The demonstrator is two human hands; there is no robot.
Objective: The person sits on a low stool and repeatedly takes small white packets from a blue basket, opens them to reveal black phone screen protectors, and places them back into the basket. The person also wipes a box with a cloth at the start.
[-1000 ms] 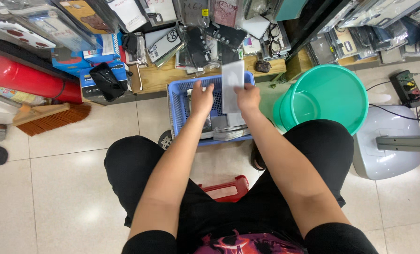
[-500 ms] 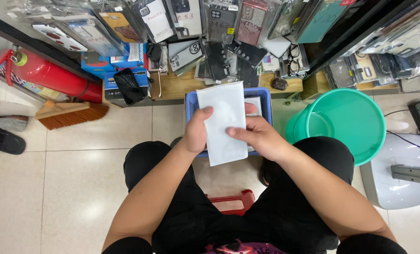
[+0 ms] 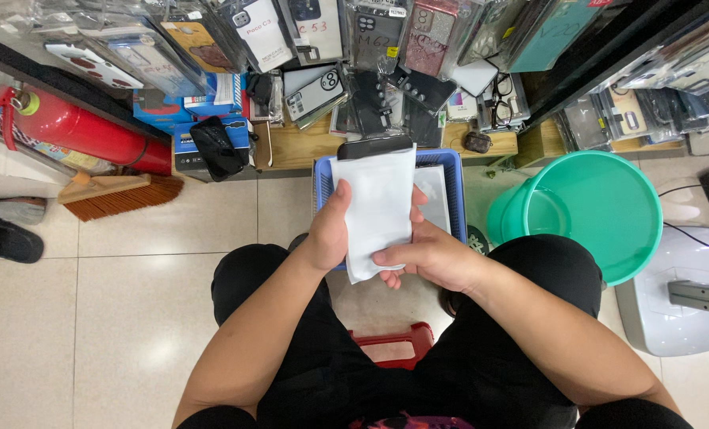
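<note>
The person sits on a low red stool (image 3: 394, 343) and holds a white pouch (image 3: 378, 208) upright in front of the knees, above a blue plastic basket (image 3: 450, 171) that stands on the tiled floor (image 3: 132, 262); the left hand (image 3: 328, 234) closes on the pouch's left edge, thumb lying across its front face and fingers hidden behind it; the right hand (image 3: 426, 256) supports the lower right corner, thumb pressed flat across the front near the bottom and fingers curled underneath; both hands are thus pinching the pouch, neither spread; a dark phone-shaped item (image 3: 374, 147) sticks out of the pouch's top edge, and how far it goes inside cannot be told; inside the basket, just right of the pouch, lies another pale flat packet (image 3: 435, 195); a green bucket (image 3: 601, 208) stands just beside the basket on the right, near the person's right knee; beyond the basket, a low wooden shelf (image 3: 307, 151) carries many packaged phone cases (image 3: 370, 48) in clear sleeves; at the left lie a red fire extinguisher (image 3: 84, 131) on its side, a hand broom (image 3: 116, 195) with orange bristles, and a black shoe (image 3: 7, 238); at the far right stands a white fan base (image 3: 672, 310).
</note>
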